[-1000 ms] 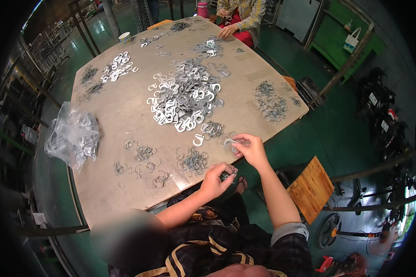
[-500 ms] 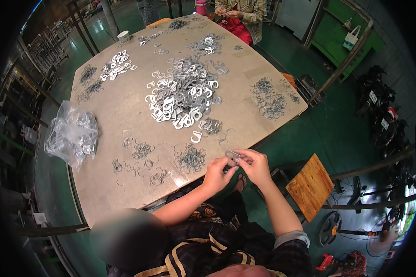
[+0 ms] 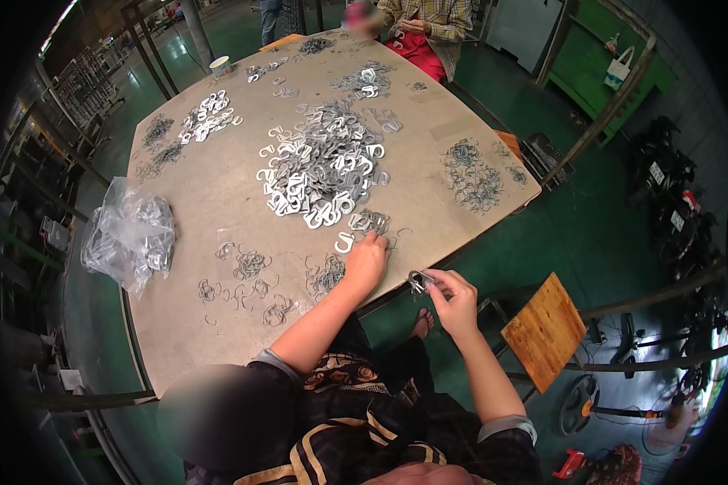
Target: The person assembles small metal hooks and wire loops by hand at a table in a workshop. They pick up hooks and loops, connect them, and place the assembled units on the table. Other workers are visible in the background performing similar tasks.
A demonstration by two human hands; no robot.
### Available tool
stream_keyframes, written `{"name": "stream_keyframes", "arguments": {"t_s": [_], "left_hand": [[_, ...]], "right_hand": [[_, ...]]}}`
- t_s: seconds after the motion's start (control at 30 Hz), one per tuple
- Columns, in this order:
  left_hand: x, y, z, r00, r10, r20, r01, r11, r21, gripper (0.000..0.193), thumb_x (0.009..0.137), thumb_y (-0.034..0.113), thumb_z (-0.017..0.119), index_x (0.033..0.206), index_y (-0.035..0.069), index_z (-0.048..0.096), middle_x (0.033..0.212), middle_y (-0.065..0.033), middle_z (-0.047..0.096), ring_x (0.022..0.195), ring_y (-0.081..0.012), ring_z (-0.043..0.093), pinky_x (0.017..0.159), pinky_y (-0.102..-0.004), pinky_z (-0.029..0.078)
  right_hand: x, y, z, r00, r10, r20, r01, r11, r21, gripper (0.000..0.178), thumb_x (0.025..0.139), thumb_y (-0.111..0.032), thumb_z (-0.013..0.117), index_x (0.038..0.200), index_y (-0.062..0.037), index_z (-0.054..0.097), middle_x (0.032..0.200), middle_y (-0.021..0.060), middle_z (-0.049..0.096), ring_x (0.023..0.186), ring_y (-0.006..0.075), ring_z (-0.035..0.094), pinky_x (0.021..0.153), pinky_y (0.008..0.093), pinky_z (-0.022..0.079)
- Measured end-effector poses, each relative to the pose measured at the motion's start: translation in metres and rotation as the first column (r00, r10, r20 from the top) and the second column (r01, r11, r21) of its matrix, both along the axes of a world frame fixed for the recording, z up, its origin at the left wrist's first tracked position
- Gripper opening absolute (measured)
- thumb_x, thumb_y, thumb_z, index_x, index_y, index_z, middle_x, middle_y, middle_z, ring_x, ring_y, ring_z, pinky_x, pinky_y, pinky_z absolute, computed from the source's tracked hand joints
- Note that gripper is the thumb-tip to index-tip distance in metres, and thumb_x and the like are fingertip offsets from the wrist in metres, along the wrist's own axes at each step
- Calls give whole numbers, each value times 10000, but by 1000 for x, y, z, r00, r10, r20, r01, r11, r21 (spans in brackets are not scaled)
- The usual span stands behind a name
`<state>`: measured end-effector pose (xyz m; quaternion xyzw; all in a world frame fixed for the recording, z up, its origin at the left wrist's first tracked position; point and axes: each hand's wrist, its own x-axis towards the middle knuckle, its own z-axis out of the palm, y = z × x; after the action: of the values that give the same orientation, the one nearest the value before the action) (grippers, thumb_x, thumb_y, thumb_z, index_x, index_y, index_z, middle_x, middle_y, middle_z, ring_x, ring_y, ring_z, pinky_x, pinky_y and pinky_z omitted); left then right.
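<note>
My right hand point(image 3: 455, 303) is just off the table's near edge, its thumb and fingers pinching a grey metal hook point(image 3: 418, 277). A dark ring-like part shows at that hook, too small to make out well. My left hand point(image 3: 366, 264) reaches over the table, fingertips drawn together at a small pile of grey hooks point(image 3: 370, 220). What sits between those fingertips is hidden. A single white-looking hook point(image 3: 344, 242) lies just left of them. Beside my left wrist is a heap of thin curved wire clips point(image 3: 325, 275).
A large pile of hooks point(image 3: 319, 162) covers the table's middle point(image 3: 210, 194). More wire clips point(image 3: 473, 178) lie at the right. A clear plastic bag point(image 3: 129, 234) rests on the left edge. Across the table sits a co-worker point(image 3: 425, 32). A wooden stool point(image 3: 544, 331) stands at my right.
My left hand has left the hook and moved forward to the small pile. My right hand keeps hold of the hook, slightly lower and farther right.
</note>
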<state>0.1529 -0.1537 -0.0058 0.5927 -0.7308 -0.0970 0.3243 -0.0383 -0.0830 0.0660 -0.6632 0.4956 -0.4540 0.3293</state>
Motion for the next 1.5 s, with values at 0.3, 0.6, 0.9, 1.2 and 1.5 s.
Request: {"name": "stream_keyframes", "arguments": {"t_s": [0.3,0.6,0.9,1.2,1.5], "left_hand": [[13,16,26,832,25,-554,149,952,268,108,790,55,706,826,-23,639,726,-113,654,590,-214,626,579,-318,509],[9,63,65,688,-193,-699,396,908,139,142,700,74,809,761,34,687,860,-44,569,845,-161,557,785,-280,444],[-1,69,52,680,-248,-690,342,940,-1,142,741,101,801,780,47,675,978,-61,594,970,-178,562,862,-293,433],[2,83,54,485,-219,-847,477,878,46,104,846,25,689,906,7,605,1007,-117,699,985,-165,641,888,-311,482],[8,94,49,595,-239,-767,452,889,73,86,843,19,693,887,-8,624,963,-108,705,948,-179,671,846,-311,516]], "right_hand": [[-2,5,-9,994,19,107,-32,992,120,400,792,66,648,1178,-27,603,840,92,668,737,144,657,674,262,535],[15,9,0,994,66,85,-71,996,56,485,780,77,657,1237,-38,542,815,98,680,733,176,678,673,294,550],[18,13,0,996,85,14,-86,994,61,489,775,70,670,1234,-38,542,809,104,679,738,191,690,682,311,556],[-6,-27,-23,926,229,301,-286,944,162,324,839,-8,645,1160,-1,606,765,48,668,644,64,620,587,207,483],[63,-138,-76,894,1,-448,-32,998,-61,356,760,-206,752,1084,-78,678,937,142,581,978,326,547,889,416,441]]}}
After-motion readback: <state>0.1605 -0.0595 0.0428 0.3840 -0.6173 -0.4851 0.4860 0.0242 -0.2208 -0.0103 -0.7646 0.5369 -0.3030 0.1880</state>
